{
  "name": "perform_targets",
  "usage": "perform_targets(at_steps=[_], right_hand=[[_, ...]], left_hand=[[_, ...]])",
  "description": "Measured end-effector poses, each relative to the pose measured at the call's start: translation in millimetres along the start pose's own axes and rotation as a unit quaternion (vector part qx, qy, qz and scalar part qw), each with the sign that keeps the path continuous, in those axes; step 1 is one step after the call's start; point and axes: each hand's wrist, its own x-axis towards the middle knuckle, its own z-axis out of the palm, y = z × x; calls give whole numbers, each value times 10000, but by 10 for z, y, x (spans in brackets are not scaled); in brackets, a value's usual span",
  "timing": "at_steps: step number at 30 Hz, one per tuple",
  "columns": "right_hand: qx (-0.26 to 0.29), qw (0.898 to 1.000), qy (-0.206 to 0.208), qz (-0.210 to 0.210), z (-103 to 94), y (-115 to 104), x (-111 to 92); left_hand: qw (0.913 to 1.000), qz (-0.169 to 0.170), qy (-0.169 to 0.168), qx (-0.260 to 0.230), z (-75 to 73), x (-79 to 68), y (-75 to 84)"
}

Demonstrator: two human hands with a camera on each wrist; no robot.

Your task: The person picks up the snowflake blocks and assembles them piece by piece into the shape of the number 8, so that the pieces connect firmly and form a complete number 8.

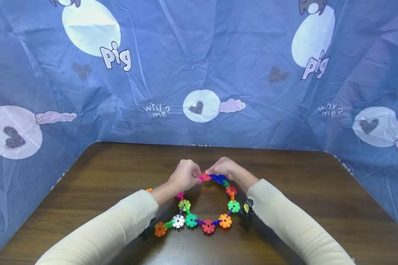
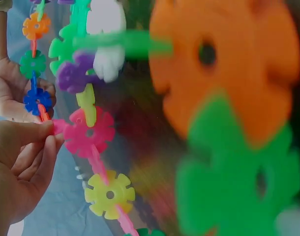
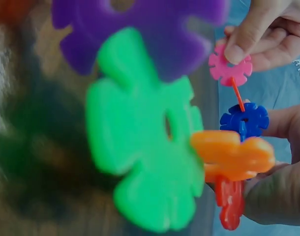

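Note:
A chain of colorful notched interlocking discs forms a loop on the table, and its far part is lifted between the hands. My left hand pinches a pink interlocking disc between thumb and fingers. Linked to that is a red interlocking disc, seen edge-on in the right wrist view. My right hand has its fingertips at this red disc, next to a blue interlocking disc. In the right wrist view, orange and red discs partly hide the right hand's fingers.
The brown wooden table has a blue printed cloth standing behind it. A branch of the chain with a white disc and an orange disc runs out beneath the left forearm. Dark wrist cameras sit close to the discs.

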Motion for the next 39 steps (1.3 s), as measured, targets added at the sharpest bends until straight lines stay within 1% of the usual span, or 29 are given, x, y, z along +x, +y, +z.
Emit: perform_targets(at_steps=[4,6,10,13,17,20,22,26,28,30,32,34,36,39], right_hand=[[383,9989,9,269,54,1,4],[584,9976,-19,373,74,3,9],[738,9963,-30,447,81,19,6],[697,9964,-96,466,61,24,-16],[539,9972,-315,420,43,22,-52],[462,9972,-428,398,49,19,-75],[422,9972,-457,412,54,19,-94],[363,9971,-547,385,63,46,-107],[337,9973,-554,347,62,66,-106],[302,9974,-579,309,57,73,-111],[285,9975,-584,282,54,70,-121],[282,9974,-596,276,55,64,-121],[286,9973,-628,261,54,56,-129],[289,9964,-775,186,38,57,-136]], left_hand=[[9997,-82,190,132,10,7,0],[9995,-144,230,162,8,13,1],[9996,-211,56,185,-5,29,-2],[9995,-217,-119,190,-35,31,-2],[9993,-197,-309,91,-117,-5,-1],[9993,-176,-328,-33,-198,-67,-20],[9994,-159,-282,-73,-249,-122,-49],[9993,-331,-158,-75,-331,-270,-107],[9988,-481,-118,-34,-351,-357,-118],[9978,-645,-89,138,-363,-442,-120],[9950,-919,-145,353,-373,-517,-113],[9904,-1202,-264,623,-387,-575,-106],[9862,-1393,-519,731,-394,-616,-113],[9822,-1561,-930,485,-389,-647,-132]])
